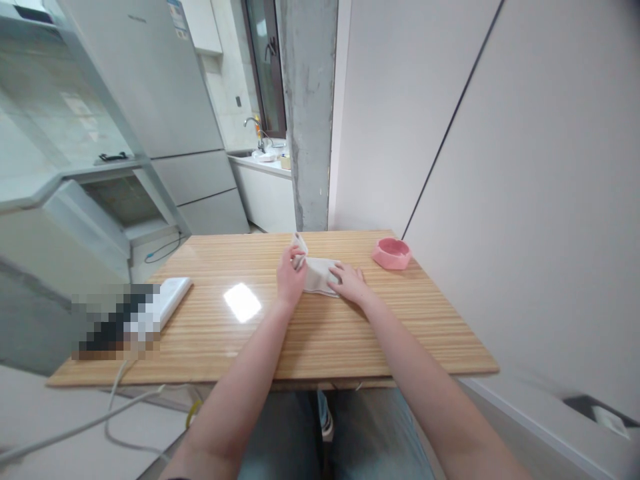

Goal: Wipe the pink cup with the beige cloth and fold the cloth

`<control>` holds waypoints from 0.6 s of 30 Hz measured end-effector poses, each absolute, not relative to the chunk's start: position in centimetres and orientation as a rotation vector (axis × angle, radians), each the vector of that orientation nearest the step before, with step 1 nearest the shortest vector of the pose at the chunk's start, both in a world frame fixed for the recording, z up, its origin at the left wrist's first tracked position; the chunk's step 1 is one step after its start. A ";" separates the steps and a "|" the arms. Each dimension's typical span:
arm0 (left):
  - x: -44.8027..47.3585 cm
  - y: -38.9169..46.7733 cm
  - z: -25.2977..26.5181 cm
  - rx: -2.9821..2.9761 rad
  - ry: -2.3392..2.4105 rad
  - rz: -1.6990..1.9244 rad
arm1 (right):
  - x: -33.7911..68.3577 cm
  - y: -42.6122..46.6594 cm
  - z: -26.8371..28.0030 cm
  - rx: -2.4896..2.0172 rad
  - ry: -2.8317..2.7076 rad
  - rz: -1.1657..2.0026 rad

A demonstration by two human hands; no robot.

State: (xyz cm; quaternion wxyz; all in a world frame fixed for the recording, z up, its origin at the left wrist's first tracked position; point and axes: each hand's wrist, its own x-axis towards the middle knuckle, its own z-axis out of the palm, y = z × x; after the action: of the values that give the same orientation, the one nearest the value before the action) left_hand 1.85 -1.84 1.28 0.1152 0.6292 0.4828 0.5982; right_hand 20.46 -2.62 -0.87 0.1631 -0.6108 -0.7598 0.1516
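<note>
A small white cloth lies on the wooden table, its left end lifted up off the surface. My left hand pinches that raised end between thumb and fingers, and a corner of the cloth sticks up above them. Over the cloth's right end rests my right hand, palm down with the fingers spread, pressing it against the tabletop.
Toward the back right of the table stands a pink angular bowl. On the left are a white power strip and a blurred dark object, with a cable hanging off the front edge. A wall borders the right side.
</note>
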 end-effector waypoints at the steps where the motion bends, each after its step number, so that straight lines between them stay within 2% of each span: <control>1: 2.6 -2.1 1.1 1.975 1.373 1.653 | 20.3 -2.6 -1.0 -1.718 -2.182 0.439; 5: 4.6 -2.5 0.2 2.314 1.232 1.243 | 20.0 -2.5 -1.2 -1.671 -2.186 0.453; 9: 5.0 -2.3 -0.4 2.370 1.243 0.873 | 20.2 -2.3 -1.0 -1.640 -2.124 0.515; 14: 5.1 -2.1 -0.7 2.342 1.306 0.899 | 20.4 -1.9 -1.3 -1.594 -2.013 0.579; 18: 5.4 -2.6 -0.5 2.404 1.175 0.812 | 20.8 -1.4 -1.6 -1.623 -1.836 0.472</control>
State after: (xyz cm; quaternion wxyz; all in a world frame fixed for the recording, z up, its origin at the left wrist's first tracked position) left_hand 5.39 -2.59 -0.49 0.1719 0.8470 0.4138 0.2860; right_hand 20.82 -1.44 -1.56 0.3175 -0.6166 -0.6977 0.1794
